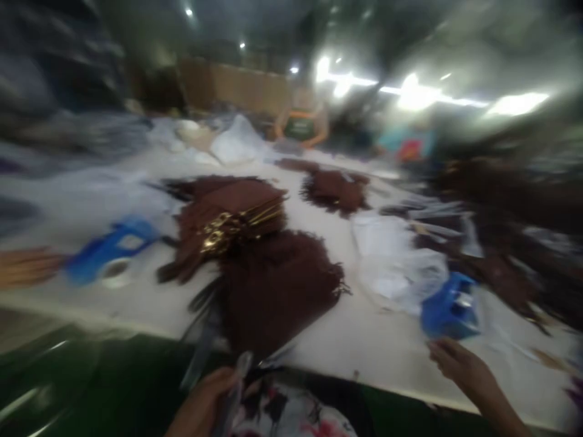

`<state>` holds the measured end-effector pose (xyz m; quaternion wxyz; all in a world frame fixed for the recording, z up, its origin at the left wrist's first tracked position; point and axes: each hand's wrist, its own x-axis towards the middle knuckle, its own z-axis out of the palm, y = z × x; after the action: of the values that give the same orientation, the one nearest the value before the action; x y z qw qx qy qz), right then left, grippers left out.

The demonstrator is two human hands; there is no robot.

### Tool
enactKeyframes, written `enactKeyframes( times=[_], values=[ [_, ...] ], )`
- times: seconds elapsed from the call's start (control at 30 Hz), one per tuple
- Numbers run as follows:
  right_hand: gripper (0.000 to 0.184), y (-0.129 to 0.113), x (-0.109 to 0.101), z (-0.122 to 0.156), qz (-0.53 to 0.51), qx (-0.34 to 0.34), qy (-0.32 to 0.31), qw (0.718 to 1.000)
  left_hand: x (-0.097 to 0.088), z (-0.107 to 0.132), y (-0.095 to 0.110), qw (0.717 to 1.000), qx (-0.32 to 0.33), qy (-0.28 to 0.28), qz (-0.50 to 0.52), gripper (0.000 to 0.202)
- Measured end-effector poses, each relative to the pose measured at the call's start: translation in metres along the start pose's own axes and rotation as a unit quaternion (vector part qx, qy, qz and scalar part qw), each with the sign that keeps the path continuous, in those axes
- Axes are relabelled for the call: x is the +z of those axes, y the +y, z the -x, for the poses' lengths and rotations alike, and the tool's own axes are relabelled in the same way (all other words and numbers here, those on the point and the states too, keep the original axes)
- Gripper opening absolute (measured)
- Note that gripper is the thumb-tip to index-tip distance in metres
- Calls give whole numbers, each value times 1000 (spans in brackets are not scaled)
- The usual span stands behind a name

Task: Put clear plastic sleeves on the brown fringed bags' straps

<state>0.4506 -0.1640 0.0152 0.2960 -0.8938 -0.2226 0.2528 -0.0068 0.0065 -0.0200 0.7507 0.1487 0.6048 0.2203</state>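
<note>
At the bottom, my left hand [210,397] is closed on a pale, see-through strip [237,382] that stands up from the fingers. My right hand [458,363] reaches in from the right, fingertips pinched together at the near side of a blue tape dispenser [449,312]; blur hides whether they hold a piece of tape or touch the dispenser. Between the hands, near the table edge, lies a dark brown fringed bag [282,285]. Behind it rises a stack of similar brown bags [232,203] with gold-coloured metal fittings [223,230].
Another person's hand [30,266] rests at the left beside a second blue tape dispenser [109,246] and a tape roll [116,273]. White plastic bags [392,258], more brown bags [337,189] and dark straps lie across the white table [364,358]. A person [300,124] is at the far side.
</note>
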Motion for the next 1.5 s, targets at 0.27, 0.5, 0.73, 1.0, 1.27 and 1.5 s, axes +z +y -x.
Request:
enactKeyframes(
  times=[0.27,0.5,0.73,1.0,1.27,1.5],
  values=[
    [24,-128,176,143,-38,-247,-394,885,-52,-1,-26,995,75,-59,2,21],
    [24,-173,250,191,-48,-371,-428,822,-51,1,-30,989,143,-40,-24,16],
    [29,-171,262,198,20,-391,-393,832,-50,3,-32,976,209,6,-63,10],
    [24,-173,268,204,112,-405,-358,834,-49,13,-37,958,262,21,-116,10],
    [24,-180,266,209,206,-418,-346,814,-47,24,-36,965,257,-18,-52,8],
    [26,-184,263,215,273,-429,-316,802,-47,27,-36,971,231,-55,-15,12]
  ],
)
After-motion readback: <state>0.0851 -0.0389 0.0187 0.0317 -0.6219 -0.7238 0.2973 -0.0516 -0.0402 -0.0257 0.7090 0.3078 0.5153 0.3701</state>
